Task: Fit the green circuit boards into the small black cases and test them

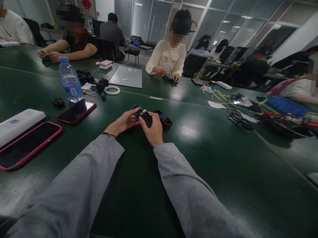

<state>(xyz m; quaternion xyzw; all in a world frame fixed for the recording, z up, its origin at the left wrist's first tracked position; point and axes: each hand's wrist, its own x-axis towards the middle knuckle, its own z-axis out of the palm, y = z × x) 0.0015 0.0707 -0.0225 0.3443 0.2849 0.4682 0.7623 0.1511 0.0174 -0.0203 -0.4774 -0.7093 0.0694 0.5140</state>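
Note:
Between both hands, just above the green table (181,169), is a small dark circuit board (143,114) with metal, connector-like parts on it. My left hand (124,123) grips its left side, thumb on top. My right hand (154,129) holds its right side, with thumb and fingers closed on it. The fingers cover part of the board. Just beyond my right hand sits an open black plastic case (163,120), partly hidden by that hand. A small blue piece (135,107) shows behind the left fingertips; I cannot tell what it is.
To the left lie a phone (77,111), a pink-edged phone (26,145), a white power bank (11,126) and a water bottle (70,81). Beyond are a tape roll (112,90) and a grey sheet (127,77). Cables and a blue tray (287,106) lie right. Several people sit around.

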